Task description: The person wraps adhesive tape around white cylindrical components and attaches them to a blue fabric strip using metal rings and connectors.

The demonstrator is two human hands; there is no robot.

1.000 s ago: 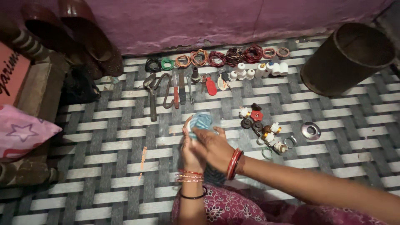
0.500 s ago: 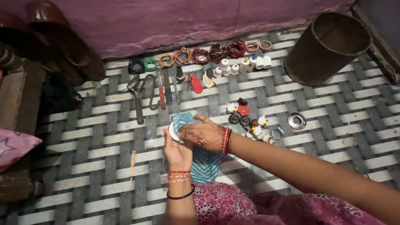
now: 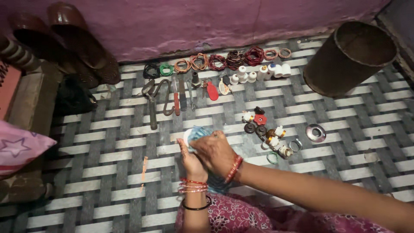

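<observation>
My left hand holds a round white part upright in front of me. My right hand presses a blue patterned cloth over that part; the cloth hangs down between my wrists. Both hands hover low over a black-and-white woven mat. A cluster of small knobs and fittings, white, black and one red, lies just right of my hands.
Along the wall lie coils of wire, white spools and hand tools. A dark cylindrical bucket stands at the right. A metal ring lies right of the fittings. Sandals and a pink cushion sit at the left.
My right hand has shifted over the cloth and part, rubbing it, while the left keeps holding. The camera view has swayed slightly.
</observation>
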